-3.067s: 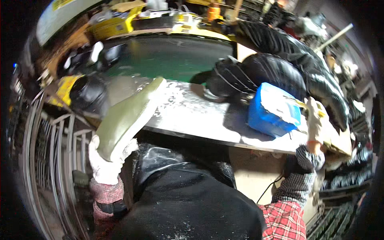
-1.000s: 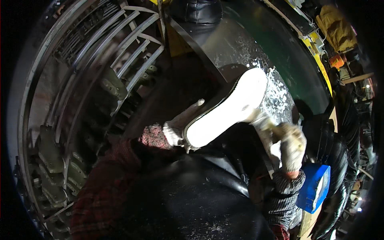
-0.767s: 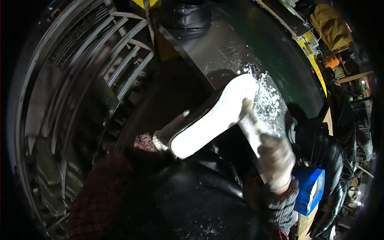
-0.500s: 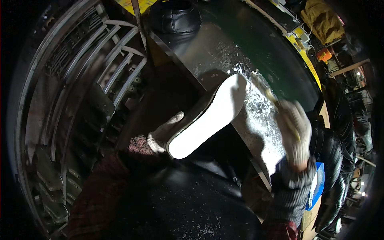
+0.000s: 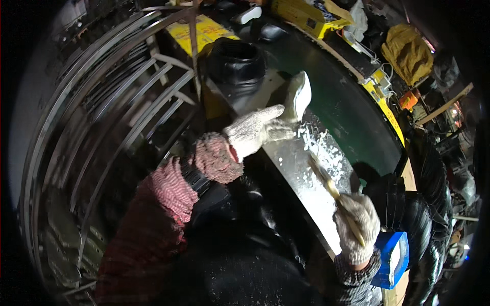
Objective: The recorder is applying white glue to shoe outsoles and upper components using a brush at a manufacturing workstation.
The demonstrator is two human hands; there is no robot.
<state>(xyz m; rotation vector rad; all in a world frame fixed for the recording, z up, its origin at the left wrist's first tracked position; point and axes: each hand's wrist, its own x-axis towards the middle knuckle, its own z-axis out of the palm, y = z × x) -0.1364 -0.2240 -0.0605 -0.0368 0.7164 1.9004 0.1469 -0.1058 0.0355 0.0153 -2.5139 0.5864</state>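
One grip, the right hand (image 5: 357, 227), clamps a brush (image 5: 332, 187) by its handle, presumably for control; whether the left hand (image 5: 251, 133) clasps the white-soled shoe (image 5: 302, 97), over the far tabletop (image 5: 288, 155), I cannot tell.

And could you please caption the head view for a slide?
Gloved left hand at a white-soled piece, right hand holding a brush over a white-smeared bench, blue container nearby.

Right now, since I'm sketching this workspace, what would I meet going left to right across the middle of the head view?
Metal rack → left gloved hand → white-faced piece → right gloved hand gripping a brush → blue container.
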